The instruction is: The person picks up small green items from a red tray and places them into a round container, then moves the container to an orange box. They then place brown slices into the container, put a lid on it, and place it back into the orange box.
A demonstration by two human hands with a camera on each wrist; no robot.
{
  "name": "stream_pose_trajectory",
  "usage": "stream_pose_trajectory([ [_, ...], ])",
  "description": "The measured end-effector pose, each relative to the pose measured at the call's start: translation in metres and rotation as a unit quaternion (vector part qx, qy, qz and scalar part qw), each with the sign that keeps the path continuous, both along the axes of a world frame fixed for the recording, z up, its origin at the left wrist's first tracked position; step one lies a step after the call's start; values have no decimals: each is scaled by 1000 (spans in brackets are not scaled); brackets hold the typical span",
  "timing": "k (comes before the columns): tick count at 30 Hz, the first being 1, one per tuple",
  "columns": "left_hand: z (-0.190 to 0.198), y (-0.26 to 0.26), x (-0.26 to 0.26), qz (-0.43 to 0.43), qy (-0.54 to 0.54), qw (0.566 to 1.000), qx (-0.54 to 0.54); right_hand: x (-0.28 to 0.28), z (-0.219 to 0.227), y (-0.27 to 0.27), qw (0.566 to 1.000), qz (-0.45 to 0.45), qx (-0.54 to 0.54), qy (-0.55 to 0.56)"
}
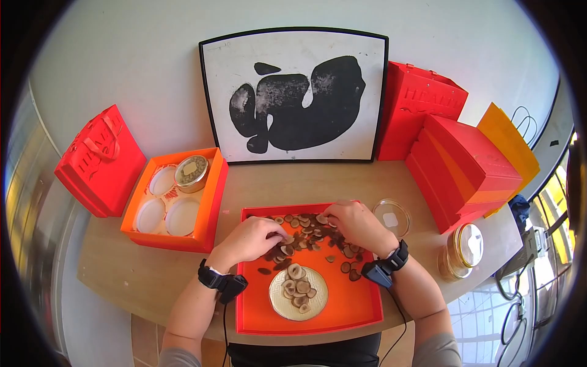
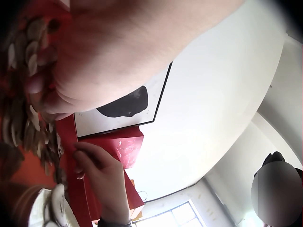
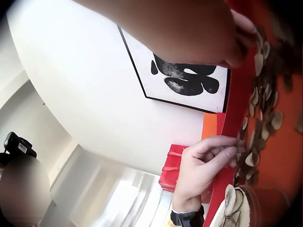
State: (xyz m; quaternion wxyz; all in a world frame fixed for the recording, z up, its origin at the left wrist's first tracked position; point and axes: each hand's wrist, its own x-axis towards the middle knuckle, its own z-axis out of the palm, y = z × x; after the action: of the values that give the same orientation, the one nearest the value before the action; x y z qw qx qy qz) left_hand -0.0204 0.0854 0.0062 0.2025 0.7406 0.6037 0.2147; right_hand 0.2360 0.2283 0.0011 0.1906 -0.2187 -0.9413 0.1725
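Dried round slices [image 1: 302, 235] with pale centres and dark rims are heaped along the far part of a red-orange box tray [image 1: 348, 306]. My left hand [image 1: 254, 238] reaches over the tray's left side, its thumb and forefinger pinching a slice at the heap's edge. From the other side my right hand [image 1: 354, 223] comes in at the far rim, fingers curled down at a pale slice. Nearer the front, a cream patterned plate [image 1: 280, 303] carries a small pile of the same slices [image 1: 299, 287]. In the right wrist view the left thumb [image 3: 222, 158] meets the forefinger beside the slices.
An orange gift box [image 1: 208, 202] at left holds a lidded jar [image 1: 191, 173] beside round hollows. Red bags [image 1: 101, 162] and boxes [image 1: 461, 162] stand on both sides. At right are a clear lid [image 1: 391, 218] and a glass jar [image 1: 460, 252]. A framed picture [image 1: 293, 98] leans behind.
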Motion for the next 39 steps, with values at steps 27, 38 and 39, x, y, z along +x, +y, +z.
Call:
stream_pose_trajectory([
  [27, 2, -9, 2, -69, -2, 995, -76, 1, -17, 10, 999, 30, 2, -30],
  [38, -15, 1, -5, -67, 4, 998, -4, -2, 0, 8, 998, -39, 25, 50],
  [39, -15, 2, -6, -57, 1, 998, -2, -2, 1, 7, 998, -38, 26, 50],
])
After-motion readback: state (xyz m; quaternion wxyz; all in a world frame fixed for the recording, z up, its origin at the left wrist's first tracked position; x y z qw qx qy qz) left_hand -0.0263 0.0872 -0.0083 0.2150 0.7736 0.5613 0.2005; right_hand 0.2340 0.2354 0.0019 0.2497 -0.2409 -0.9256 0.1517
